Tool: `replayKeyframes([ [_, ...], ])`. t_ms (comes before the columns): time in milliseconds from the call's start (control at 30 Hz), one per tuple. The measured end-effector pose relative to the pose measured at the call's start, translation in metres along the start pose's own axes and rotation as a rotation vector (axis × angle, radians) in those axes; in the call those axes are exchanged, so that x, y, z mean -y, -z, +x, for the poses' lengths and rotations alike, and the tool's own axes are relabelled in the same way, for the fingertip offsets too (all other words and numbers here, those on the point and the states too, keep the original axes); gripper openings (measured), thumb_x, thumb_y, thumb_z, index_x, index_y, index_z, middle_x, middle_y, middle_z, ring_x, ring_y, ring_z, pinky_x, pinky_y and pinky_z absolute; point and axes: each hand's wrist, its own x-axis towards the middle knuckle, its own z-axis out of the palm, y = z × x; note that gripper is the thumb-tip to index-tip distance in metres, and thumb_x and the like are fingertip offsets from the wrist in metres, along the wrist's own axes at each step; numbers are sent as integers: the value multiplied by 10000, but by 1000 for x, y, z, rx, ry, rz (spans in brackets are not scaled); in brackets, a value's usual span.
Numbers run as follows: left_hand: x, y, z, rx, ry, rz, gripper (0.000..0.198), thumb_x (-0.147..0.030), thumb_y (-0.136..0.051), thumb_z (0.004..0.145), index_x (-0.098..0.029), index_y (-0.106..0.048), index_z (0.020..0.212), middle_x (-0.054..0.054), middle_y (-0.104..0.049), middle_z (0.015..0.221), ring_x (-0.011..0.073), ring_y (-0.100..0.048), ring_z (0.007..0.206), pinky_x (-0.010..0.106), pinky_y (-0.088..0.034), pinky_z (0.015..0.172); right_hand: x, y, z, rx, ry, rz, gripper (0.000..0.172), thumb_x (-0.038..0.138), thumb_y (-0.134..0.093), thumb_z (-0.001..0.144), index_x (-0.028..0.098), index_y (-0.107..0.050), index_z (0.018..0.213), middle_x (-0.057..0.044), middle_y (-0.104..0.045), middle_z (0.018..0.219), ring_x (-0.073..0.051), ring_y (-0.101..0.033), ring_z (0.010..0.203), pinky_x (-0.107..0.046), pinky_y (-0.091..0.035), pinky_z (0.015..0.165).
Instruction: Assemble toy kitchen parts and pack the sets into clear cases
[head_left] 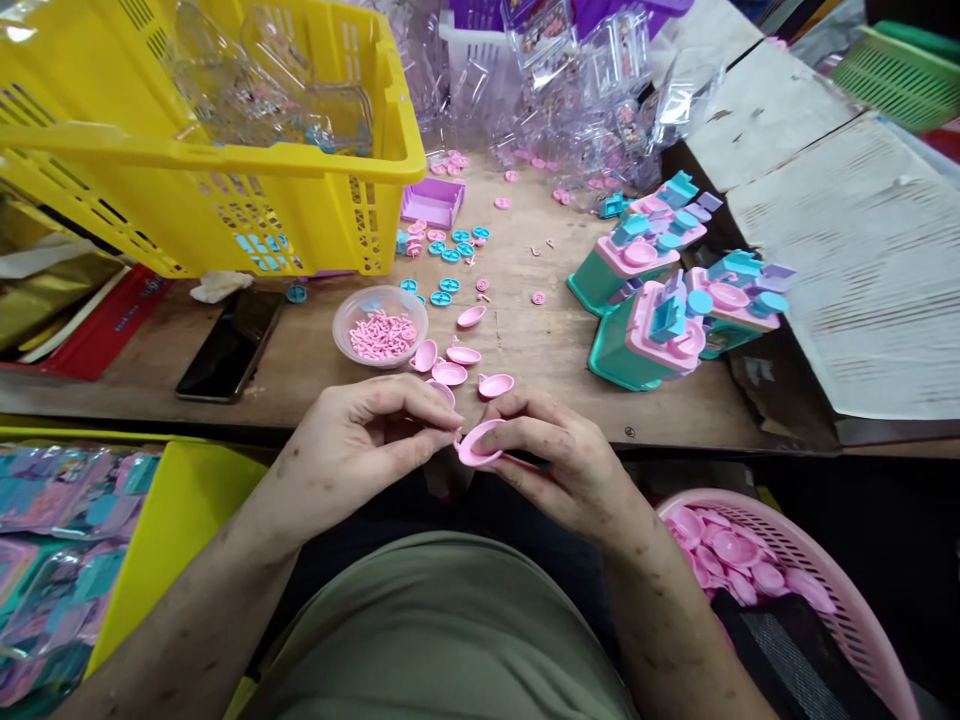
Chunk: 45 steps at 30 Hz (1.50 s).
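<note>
Head view: the right hand [551,450] grips a pink dish [474,447] between thumb and fingers, above the front edge of the wooden table [517,330]; the left hand [375,430] has thumb and forefinger pinched on a small pink tip [457,437] at the dish's left end; whether that tip is a separate piece, I cannot tell; just beyond the hands lie loose pink dishes [450,374], and beside them a clear tub [341,335] holds many tiny pink bits [382,338]; a phone [229,345] lies to the left, in front of a yellow crate [367,225]; blue wheels [445,298] lie farther back; upright toys [634,325] stand to the right; below the table, a pink basket [844,588] holds more dishes.
</note>
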Motion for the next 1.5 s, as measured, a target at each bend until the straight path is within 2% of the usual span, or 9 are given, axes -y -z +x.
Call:
replayKeyframes([
  [467,5,0,7,93,83,130,93,-276,-859,970,-213,-865,901,36,-850,900,187,-816,837,238,-662,780,-9,-3,-4,-82,0,-29,81,235,-767,1103,271,-780,1175,-33,-750,1132,-159,-775,1028,-255,-633,943],
  [567,1,5,10,137,95,170,197,-348,-858,983,-247,-853,1152,35,-853,1006,203,-826,911,280,-688,868,-14,3,-6,-102,-12,-47,84,250,-778,1098,276,-789,1178,-32,-765,1146,-163,-784,1050,-250,-635,936],
  [667,-10,28,22,2,4,388,463,-459,-833,996,-295,-748,1420,55,-827,1216,229,-805,1016,338,-680,957,-31,21,-8,-189,-65,-174,129,224,-787,1082,281,-788,1198,-44,-779,1175,-199,-785,1076,-305,-644,954],
  [767,-12,63,44,-147,-99,806,304,-502,-690,1053,-286,-796,1238,64,-812,1210,272,-755,1068,421,-622,1040,-58,38,-9,-254,-189,-348,125,229,-781,1063,277,-801,1177,-63,-789,1151,-247,-783,1062,-386,-649,960],
  [967,29,92,79,84,-36,1336,294,-402,-636,1010,-215,-837,1116,156,-773,1213,394,-648,1189,579,-499,1080,-85,44,7,-95,-254,-352,87,295,-751,1039,257,-825,1066,-110,-766,1256,-301,-765,1193,-460,-647,1025],
  [1033,39,89,82,123,-28,1368,203,-358,-703,983,-242,-855,1053,141,-756,1241,399,-614,1199,565,-468,1046,-83,45,23,-118,-232,-360,106,290,-712,1049,251,-800,1093,-116,-746,1307,-310,-735,1272,-487,-621,1084],
  [1133,42,85,84,170,-64,1324,108,-303,-751,968,-270,-850,937,93,-763,1150,368,-597,1147,518,-421,992,-78,43,58,-112,-228,-401,104,234,-666,1061,239,-760,1106,-93,-749,1235,-257,-758,1079,-456,-625,1010],
  [1300,39,86,86,188,-92,1279,93,-231,-753,958,-243,-828,904,69,-792,1041,330,-602,1061,465,-379,911,-85,25,109,185,-401,-396,197,186,-802,1003,206,-802,1199,-88,-793,1170,-203,-761,889,-352,-611,832],
  [1500,33,86,89,169,-27,1175,82,-175,-727,927,-220,-754,864,64,-808,1004,312,-666,1041,445,-396,910,-96,35,103,100,-385,-363,158,149,-837,928,210,-791,1067,-37,-777,976,-204,-741,846,-334,-596,766],
])
